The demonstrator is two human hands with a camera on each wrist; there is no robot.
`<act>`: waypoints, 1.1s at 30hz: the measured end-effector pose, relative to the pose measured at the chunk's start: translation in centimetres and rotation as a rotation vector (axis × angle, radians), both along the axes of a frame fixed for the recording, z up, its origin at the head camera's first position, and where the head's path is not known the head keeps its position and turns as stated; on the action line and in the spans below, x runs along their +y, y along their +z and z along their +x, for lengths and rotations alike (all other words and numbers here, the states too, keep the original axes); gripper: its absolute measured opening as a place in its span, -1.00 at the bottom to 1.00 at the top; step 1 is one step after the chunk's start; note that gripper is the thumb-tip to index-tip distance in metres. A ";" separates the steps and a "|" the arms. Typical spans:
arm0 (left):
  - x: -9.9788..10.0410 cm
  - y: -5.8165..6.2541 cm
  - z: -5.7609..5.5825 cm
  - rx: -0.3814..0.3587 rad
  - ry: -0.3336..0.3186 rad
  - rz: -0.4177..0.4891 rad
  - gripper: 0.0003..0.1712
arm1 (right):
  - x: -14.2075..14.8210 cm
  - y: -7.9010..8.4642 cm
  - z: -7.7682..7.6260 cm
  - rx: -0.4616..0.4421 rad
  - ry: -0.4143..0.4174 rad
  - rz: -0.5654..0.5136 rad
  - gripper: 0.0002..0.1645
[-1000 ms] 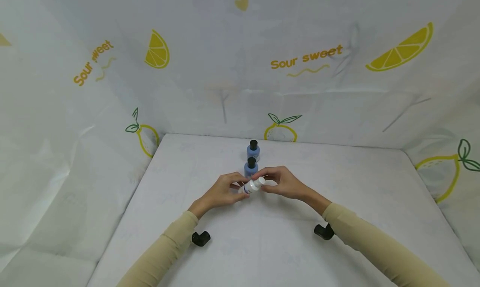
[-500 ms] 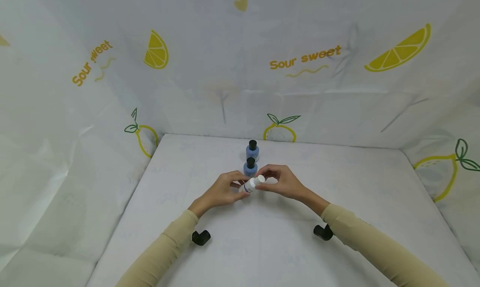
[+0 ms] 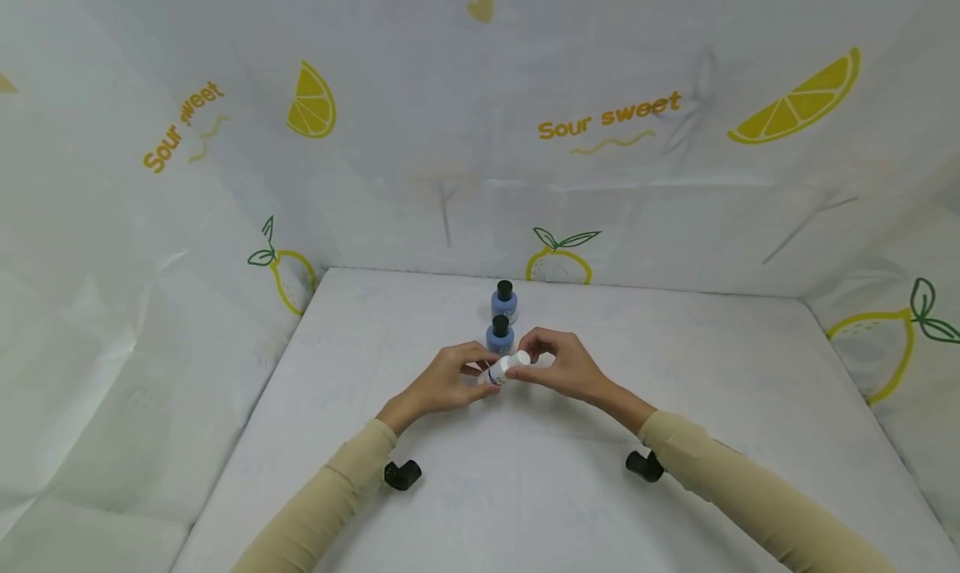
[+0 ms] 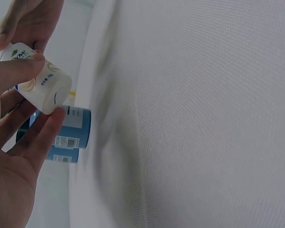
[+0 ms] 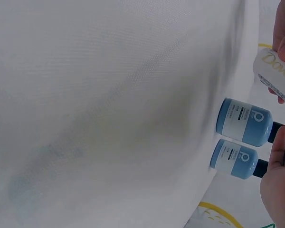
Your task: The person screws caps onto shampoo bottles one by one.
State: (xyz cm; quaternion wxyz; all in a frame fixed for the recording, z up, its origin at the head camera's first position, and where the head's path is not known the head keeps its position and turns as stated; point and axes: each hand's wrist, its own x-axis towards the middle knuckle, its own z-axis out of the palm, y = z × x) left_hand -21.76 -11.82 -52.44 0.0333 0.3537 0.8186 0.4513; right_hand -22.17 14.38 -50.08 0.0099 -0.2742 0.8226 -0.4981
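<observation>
A white Dove bottle is held tilted above the table, its white cap toward the right. My left hand grips the lower part of its body, thumb across the front and fingers behind, as the left wrist view also shows. At the cap end, my right hand has its thumb and fingers around the cap and neck. Just behind the hands, two blue bottles with black caps stand upright one behind the other: a nearer blue bottle and a farther blue bottle.
The white-covered table meets a white sheet backdrop printed with lemons. A black elbow-shaped piece lies by the left sleeve. Another black piece sits partly under the right forearm.
The right thumb has moved left along the neck of the white bottle, while its fingers have shifted rightward around the cap. My left hand and the blue bottles stay put.
</observation>
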 end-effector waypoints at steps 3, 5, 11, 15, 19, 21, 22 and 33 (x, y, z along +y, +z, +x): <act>0.0 -0.2 0.0 -0.001 0.001 -0.004 -0.53 | 0.0 0.0 0.1 -0.001 -0.008 0.005 -0.65; 0.1 -0.3 0.0 -0.004 0.003 -0.006 -0.53 | 0.0 0.0 0.1 0.002 -0.010 0.005 -0.65; 0.1 -0.2 0.1 -0.020 0.000 -0.001 -0.52 | 0.1 0.0 0.1 0.011 0.002 0.011 -0.60; 0.0 -0.2 0.1 -0.022 0.006 -0.004 -0.53 | 0.4 0.2 0.1 -0.002 0.034 0.027 -0.54; 0.0 -0.2 0.2 -0.032 0.009 -0.006 -0.52 | 0.9 0.5 -0.2 -0.032 0.113 -0.002 -0.52; 0.0 -0.2 0.2 -0.035 0.009 -0.004 -0.52 | 1.1 0.5 -0.4 -0.044 0.170 -0.032 -0.54; 0.0 -0.2 0.2 -0.036 0.010 -0.004 -0.52 | 1.2 0.5 -0.6 -0.047 0.199 -0.046 -0.55; 0.0 -0.1 0.2 -0.022 0.006 0.006 -0.53 | 1.2 0.3 -1.1 -0.056 0.246 -0.067 -0.65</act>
